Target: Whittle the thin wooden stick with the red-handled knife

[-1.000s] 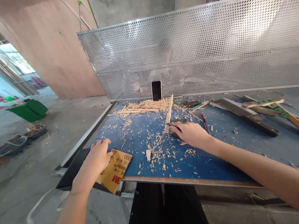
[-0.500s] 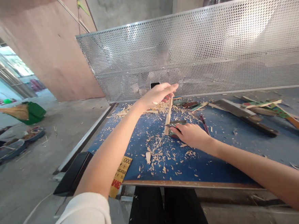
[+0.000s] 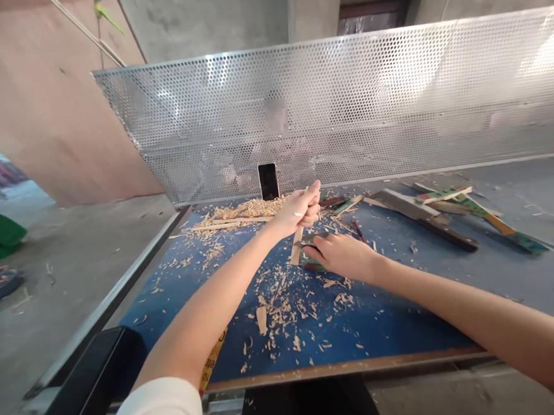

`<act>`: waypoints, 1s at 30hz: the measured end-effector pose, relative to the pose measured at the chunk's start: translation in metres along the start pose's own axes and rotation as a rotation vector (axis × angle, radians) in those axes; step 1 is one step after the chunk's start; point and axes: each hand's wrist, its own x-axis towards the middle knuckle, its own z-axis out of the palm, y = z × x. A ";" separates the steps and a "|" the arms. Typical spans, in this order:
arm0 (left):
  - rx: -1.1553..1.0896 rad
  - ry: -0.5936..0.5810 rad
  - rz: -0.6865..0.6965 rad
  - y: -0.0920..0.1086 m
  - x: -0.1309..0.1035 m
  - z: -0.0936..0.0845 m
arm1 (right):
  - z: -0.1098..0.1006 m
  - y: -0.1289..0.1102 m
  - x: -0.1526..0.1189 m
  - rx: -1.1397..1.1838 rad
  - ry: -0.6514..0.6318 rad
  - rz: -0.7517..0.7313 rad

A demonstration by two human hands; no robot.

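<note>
My left hand [image 3: 302, 209] is closed around the upper part of a pale wooden stick [image 3: 297, 246], whose flat lower end points toward me over the blue tabletop [image 3: 171, 316]. Close by on the right, my right hand [image 3: 340, 253] is wrapped round a small carving knife [image 3: 308, 244], its blade at the stick's lower part. Most of the knife's handle is hidden by my fingers. Wood shavings [image 3: 283, 302] lie scattered below the stick, with a larger pale chip [image 3: 262, 320] among them.
A phone [image 3: 268, 181] stands against the perforated metal screen [image 3: 346, 108]. To the right lie a saw [image 3: 413, 217], coloured strips [image 3: 500, 220] and a dark red pencil-like stick [image 3: 357, 230]. A black box-like object [image 3: 87, 385] is at the table's left edge.
The view has shifted to the right. My left hand has come down over the stick and its fingers have closed, hiding the stick's upper part; the phone now shows fully.
</note>
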 end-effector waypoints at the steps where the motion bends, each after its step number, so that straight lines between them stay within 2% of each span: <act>1: -0.008 0.014 0.014 -0.002 0.001 0.000 | -0.005 -0.001 0.002 -0.049 -0.020 -0.006; 6: 0.033 0.068 0.034 -0.004 0.001 0.014 | -0.035 -0.005 0.017 -0.206 -0.137 -0.109; 9: 0.023 0.145 0.059 -0.005 0.003 0.016 | -0.040 -0.005 0.023 -0.238 -0.171 -0.156; 12: -0.028 0.262 0.098 -0.008 0.006 0.006 | -0.026 -0.010 0.021 -0.177 -0.166 -0.087; 17: -0.152 0.438 0.113 -0.016 0.009 -0.018 | 0.006 -0.030 0.011 -0.012 -0.107 0.208; 19: -0.185 0.473 0.119 -0.017 0.007 -0.024 | 0.011 -0.034 0.010 0.011 -0.090 0.231; 23: -0.188 0.487 0.128 -0.015 0.004 -0.026 | 0.000 -0.029 0.018 0.008 -0.103 0.123; 27: -0.158 0.424 0.112 -0.014 0.003 -0.020 | -0.023 -0.016 0.033 -0.051 -0.213 -0.017; 30: -0.149 0.403 0.116 -0.015 0.005 -0.018 | -0.030 -0.011 0.039 -0.085 -0.265 -0.093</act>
